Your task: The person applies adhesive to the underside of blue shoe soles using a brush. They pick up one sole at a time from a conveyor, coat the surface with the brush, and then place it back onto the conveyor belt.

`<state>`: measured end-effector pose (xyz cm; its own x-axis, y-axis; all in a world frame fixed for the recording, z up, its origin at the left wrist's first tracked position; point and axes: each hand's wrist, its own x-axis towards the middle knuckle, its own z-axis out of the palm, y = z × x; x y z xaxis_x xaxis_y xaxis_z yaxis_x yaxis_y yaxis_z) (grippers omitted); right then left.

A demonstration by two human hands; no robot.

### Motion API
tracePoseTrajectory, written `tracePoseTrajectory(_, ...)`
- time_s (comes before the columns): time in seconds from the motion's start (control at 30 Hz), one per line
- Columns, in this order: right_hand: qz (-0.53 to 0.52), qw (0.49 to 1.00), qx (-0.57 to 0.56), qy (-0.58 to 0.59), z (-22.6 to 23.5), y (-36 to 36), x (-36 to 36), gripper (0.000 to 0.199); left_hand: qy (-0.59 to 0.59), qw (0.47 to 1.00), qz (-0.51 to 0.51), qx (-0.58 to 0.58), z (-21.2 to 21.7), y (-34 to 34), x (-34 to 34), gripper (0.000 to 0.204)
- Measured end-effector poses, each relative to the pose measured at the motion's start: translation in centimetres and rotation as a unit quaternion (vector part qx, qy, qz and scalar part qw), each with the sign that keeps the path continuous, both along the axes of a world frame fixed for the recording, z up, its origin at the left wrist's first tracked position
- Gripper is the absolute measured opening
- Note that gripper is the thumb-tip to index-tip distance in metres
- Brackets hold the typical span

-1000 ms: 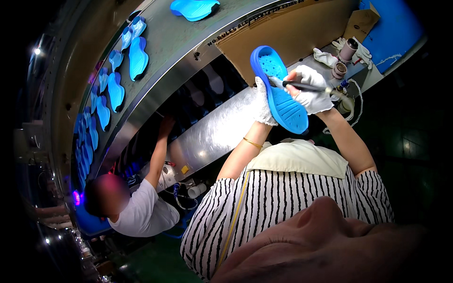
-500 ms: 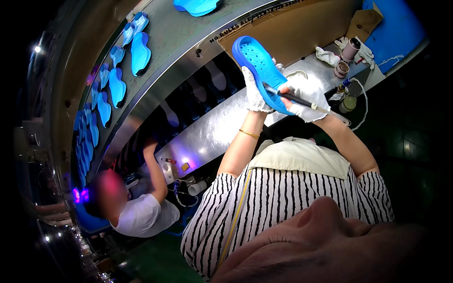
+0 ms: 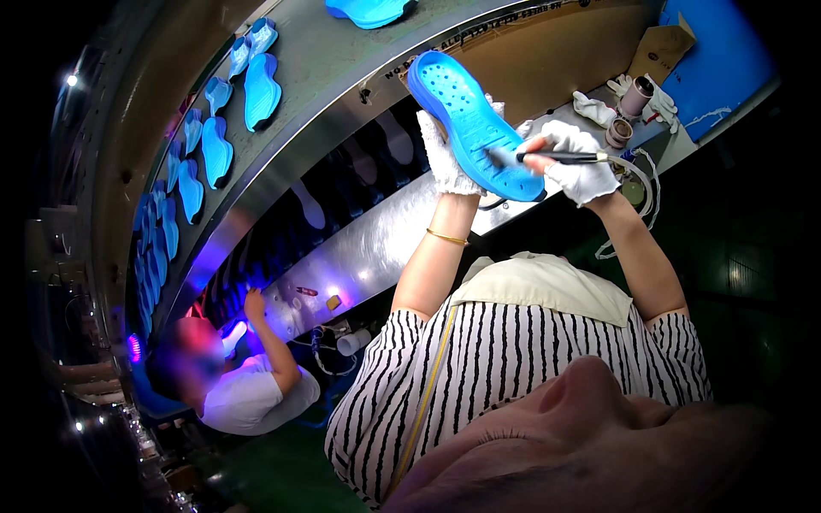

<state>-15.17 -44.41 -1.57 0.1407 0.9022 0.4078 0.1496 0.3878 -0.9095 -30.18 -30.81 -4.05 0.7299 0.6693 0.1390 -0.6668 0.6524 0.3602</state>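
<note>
A blue shoe sole, with small holes at one end and ribs along its middle, is tilted up in front of me. My left hand, in a white knit glove, holds it closed along its left side; some fingers are hidden behind it. In my gloved right hand a brush with a dark handle is gripped, bare fingertips showing. Its blurred bristles lie against the sole's inner face near the lower end. A pale tube trails from the handle's back end.
A conveyor curves along the far left, bearing several blue soles. Under it is a metal ledge. Cardboard, spools and spare white gloves lie far right. A co-worker sits at left.
The sole has turned more face-on to me and risen slightly. My right hand has shifted right, the brush now lying more level across it. The co-worker's arm has moved, with a pale sole beside it.
</note>
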Motion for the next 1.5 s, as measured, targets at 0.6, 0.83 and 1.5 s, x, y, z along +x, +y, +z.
tracePoseTrajectory(0.6,-0.036,0.995,0.086,0.025,-2.0,-1.0,-2.3,0.011,0.037,0.991,0.025,0.123,2.2,-2.5,1.8,0.088)
tracePoseTrajectory(0.83,0.03,0.994,0.034,0.095,-1.9,-0.3,-0.8,0.011,0.034,0.994,-0.008,0.103,3.0,-2.2,1.3,0.088)
tracePoseTrajectory(1.5,0.045,0.987,0.149,0.03,-0.4,-0.2,-1.5,0.013,0.114,0.977,-0.103,0.152,4.5,0.6,0.3,0.089)
